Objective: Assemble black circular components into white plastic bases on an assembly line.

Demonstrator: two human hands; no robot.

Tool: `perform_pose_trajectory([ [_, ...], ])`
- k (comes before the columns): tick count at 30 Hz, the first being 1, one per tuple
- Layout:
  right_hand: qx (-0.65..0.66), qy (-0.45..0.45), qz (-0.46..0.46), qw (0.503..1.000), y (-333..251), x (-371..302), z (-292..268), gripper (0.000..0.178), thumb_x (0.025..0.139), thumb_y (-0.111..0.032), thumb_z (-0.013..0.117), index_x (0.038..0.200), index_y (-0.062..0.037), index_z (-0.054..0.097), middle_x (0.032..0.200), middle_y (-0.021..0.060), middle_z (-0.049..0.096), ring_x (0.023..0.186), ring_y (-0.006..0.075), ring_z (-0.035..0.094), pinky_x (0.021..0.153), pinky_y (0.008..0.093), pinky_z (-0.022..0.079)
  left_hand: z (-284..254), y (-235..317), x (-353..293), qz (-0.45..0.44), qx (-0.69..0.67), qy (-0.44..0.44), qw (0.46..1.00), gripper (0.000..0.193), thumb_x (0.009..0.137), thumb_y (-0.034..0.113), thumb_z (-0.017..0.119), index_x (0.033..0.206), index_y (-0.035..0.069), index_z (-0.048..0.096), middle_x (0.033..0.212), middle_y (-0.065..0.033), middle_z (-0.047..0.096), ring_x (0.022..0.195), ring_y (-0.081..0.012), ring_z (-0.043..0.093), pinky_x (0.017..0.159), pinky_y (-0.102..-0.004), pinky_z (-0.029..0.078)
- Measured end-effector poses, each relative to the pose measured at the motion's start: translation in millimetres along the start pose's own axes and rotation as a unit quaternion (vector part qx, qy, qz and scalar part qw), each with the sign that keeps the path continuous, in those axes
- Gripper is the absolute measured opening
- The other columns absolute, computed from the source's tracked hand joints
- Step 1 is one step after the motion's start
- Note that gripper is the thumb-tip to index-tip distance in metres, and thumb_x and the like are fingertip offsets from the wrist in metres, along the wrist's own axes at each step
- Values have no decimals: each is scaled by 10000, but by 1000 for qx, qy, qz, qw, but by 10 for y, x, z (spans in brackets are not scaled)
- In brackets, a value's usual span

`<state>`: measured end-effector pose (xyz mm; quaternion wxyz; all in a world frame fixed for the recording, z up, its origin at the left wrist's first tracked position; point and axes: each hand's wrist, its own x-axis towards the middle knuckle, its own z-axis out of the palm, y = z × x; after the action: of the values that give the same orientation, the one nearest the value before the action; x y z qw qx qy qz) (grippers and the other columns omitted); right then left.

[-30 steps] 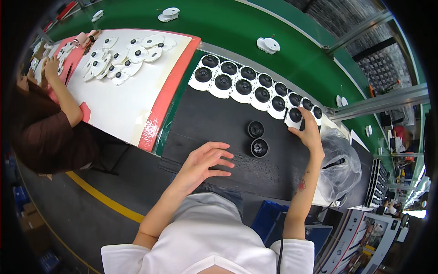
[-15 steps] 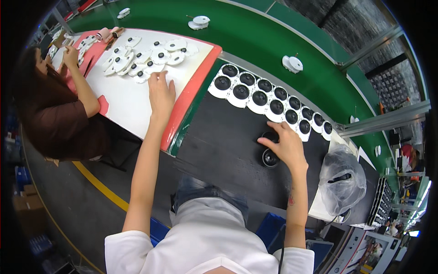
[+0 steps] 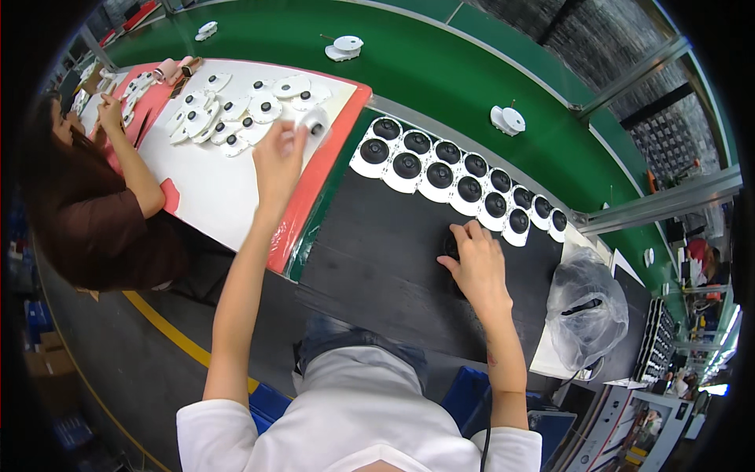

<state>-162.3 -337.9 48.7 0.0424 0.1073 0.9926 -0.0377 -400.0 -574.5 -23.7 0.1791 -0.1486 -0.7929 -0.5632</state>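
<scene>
On the desk, a black cup is clasped by the right hand; at eleven o'clock, a white disc pinched by the left hand could be dropped if tilted.

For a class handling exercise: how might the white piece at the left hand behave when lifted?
The white piece is probably stiff: tilted at the left hand, it shows no sag, though blurred. It looks thin, so it may be light. Its dark knob seems raised, so it could rock knob-down.
</scene>
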Motion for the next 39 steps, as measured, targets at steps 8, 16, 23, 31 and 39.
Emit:
perform_pose_trajectory([
  [8,405,148,-105,896,-369,-212,-328,475,713,-70,833,1139,-22,629,1177,152,648,1043,312,659,890,391,529,-190,1105,-1175,-345,-401,-294,796,155,966,70,597,1079,18,505,1007,-78,679,893,-122,681,650,-283,620],
  [16,415,181,-192,871,-486,-356,-313,524,667,-94,868,1136,3,656,1165,143,640,1055,304,632,900,385,512,-268,1311,-1424,-350,-623,-291,636,371,909,105,692,1162,14,436,1109,-143,628,987,-172,660,779,-356,634],
  [23,387,185,-200,881,-488,-428,-408,538,643,-99,874,1126,7,662,1146,144,645,1027,299,633,864,366,500,-272,1310,-1544,-332,-625,-289,645,438,891,145,724,1200,13,443,1142,-154,631,972,-150,656,735,-276,606],
  [31,411,154,-193,878,-496,-482,-465,531,647,-108,864,1130,4,675,1120,132,642,973,282,624,823,363,492,-276,1414,-1476,-298,-620,-293,664,742,873,173,750,1449,-57,343,1282,-187,602,1116,-183,623,924,-296,531],
  [39,425,122,-267,856,-439,-498,-537,499,666,-128,824,1134,-7,699,1140,124,646,1000,281,627,822,353,494,-369,1417,-1571,-312,-631,-334,627,609,930,307,683,1337,-105,494,1258,-165,615,1112,-190,628,934,-313,515],
])
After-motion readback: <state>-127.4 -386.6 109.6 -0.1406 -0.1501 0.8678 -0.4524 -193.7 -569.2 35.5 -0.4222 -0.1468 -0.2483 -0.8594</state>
